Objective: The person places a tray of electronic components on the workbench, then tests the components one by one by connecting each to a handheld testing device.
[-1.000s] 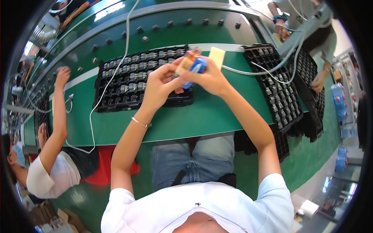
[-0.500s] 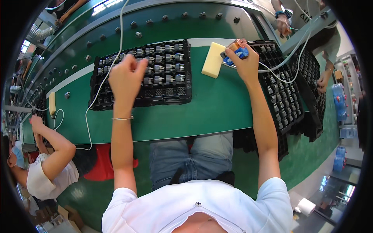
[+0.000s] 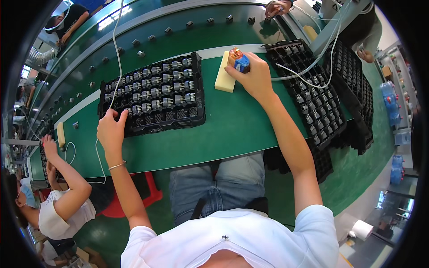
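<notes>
My left hand (image 3: pixel 111 131) is at the lower left part of a black compartment tray (image 3: pixel 163 126), its thumb and fingertips pinched close together at a pocket. What lies between them is too small to make out. Rows of small silver cylindrical parts with metal prongs (image 3: pixel 156 104) fill most of the tray; several pockets along its near edge hold none. My right hand (image 3: pixel 257 78) is closed around a small blue-and-orange object (image 3: pixel 241 62) with a shiny copper-coloured top. A pale yellow foam block (image 3: pixel 225 80) lies on the green table beside and under that hand.
More black trays (image 3: pixel 313 107) of parts are stacked on the right. A white cable (image 3: pixel 117 53) hangs across the tray's left side. Beyond, a green conveyor (image 3: pixel 178 38) carries spaced small parts. A co-worker (image 3: pixel 67 201) sits left; another person's hand (image 3: pixel 277 8) reaches in at the top.
My left hand has moved from above the tray down and left to its lower left part. The right hand, still holding the blue-and-orange object, appears further left, over the foam block. The view has shifted.
</notes>
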The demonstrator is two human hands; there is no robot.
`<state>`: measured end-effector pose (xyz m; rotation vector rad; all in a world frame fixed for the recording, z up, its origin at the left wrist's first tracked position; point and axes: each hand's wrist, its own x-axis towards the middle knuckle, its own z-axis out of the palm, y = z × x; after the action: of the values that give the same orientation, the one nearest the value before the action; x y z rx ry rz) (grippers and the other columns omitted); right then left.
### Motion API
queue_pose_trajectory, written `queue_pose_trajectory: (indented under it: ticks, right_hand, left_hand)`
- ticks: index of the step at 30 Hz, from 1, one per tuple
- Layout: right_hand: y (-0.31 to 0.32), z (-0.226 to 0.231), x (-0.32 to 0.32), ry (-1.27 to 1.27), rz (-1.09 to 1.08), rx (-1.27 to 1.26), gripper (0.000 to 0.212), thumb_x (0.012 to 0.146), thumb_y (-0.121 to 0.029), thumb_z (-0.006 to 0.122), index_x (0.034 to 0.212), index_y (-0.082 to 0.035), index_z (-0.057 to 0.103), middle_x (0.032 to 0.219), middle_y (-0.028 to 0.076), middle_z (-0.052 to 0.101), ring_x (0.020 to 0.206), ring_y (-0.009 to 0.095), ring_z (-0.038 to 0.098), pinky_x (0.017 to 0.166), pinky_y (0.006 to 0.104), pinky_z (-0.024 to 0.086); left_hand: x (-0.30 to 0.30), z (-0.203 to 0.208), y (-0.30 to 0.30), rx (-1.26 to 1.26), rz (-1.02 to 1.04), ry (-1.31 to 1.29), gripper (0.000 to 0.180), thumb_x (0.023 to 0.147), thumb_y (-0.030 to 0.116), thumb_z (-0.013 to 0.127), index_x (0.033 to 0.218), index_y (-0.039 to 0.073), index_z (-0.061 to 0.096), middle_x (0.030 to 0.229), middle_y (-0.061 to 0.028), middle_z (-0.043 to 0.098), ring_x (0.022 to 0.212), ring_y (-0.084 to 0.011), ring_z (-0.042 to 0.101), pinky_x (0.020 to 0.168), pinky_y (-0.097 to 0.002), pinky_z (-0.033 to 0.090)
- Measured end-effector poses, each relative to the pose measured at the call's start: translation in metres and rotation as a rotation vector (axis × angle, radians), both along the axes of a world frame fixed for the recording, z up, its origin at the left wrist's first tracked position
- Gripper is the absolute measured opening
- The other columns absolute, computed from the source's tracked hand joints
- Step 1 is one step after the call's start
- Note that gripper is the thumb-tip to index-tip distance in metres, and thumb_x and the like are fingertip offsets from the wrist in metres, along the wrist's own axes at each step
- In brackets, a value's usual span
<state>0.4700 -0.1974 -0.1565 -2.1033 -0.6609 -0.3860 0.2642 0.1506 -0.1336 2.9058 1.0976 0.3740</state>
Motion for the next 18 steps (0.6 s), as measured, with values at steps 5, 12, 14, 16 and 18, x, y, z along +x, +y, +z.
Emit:
queue_pose_trajectory:
  ticks: [5, 12, 14, 16, 18]
  right_hand:
    - [-0.001, 0.002, 0.001, -0.003, 0.004, 0.007, 0.04, 0.074, -0.028, 0.082, 0.099, 0.002, 0.069, 0.086, 0.01, 0.067, 0.069, 0.022, 0.064, 0.066, 0.0324, 0.052]
    - [-0.002, 0.001, 0.002, 0.0, -0.004, -0.01, 0.043, 0.074, -0.031, 0.082, 0.1, 0.002, 0.07, 0.087, 0.011, 0.067, 0.07, 0.023, 0.064, 0.067, 0.0332, 0.052]
    - [-0.002, 0.002, 0.002, 0.005, -0.003, -0.014, 0.044, 0.075, -0.031, 0.082, 0.101, 0.002, 0.07, 0.087, 0.011, 0.067, 0.071, 0.023, 0.064, 0.067, 0.0333, 0.052]
    - [-0.001, 0.0, 0.002, 0.013, -0.001, -0.011, 0.044, 0.075, -0.032, 0.081, 0.101, 0.001, 0.07, 0.087, 0.01, 0.067, 0.071, 0.024, 0.065, 0.067, 0.0338, 0.052]
    - [-0.001, -0.001, 0.002, 0.005, 0.001, -0.008, 0.044, 0.075, -0.033, 0.081, 0.101, 0.001, 0.07, 0.086, 0.01, 0.067, 0.071, 0.024, 0.065, 0.067, 0.0339, 0.052]
  left_hand:
    - [0.017, -0.007, 0.005, 0.0, -0.12, 0.005, 0.041, 0.083, 0.045, 0.071, 0.081, 0.004, 0.07, 0.079, -0.016, 0.069, 0.077, -0.035, 0.068, 0.068, -0.0447, 0.052]
    - [0.021, 0.001, 0.002, -0.007, -0.164, 0.0, 0.037, 0.082, 0.038, 0.071, 0.077, 0.002, 0.069, 0.077, -0.016, 0.068, 0.076, -0.035, 0.067, 0.068, -0.0439, 0.052]
    - [0.022, 0.0, 0.001, -0.012, -0.198, -0.023, 0.034, 0.082, 0.035, 0.071, 0.078, 0.002, 0.069, 0.075, -0.0157, 0.068, 0.074, -0.0347, 0.067, 0.067, -0.0438, 0.051]
    - [0.023, 0.002, 0.004, -0.006, -0.206, -0.016, 0.033, 0.081, 0.035, 0.071, 0.078, 0.002, 0.069, 0.075, -0.0155, 0.068, 0.074, -0.035, 0.067, 0.067, -0.0438, 0.052]
    - [0.022, 0.004, 0.003, -0.001, -0.214, -0.009, 0.032, 0.081, 0.034, 0.072, 0.079, 0.002, 0.07, 0.075, -0.0153, 0.068, 0.073, -0.0353, 0.067, 0.068, -0.0438, 0.052]
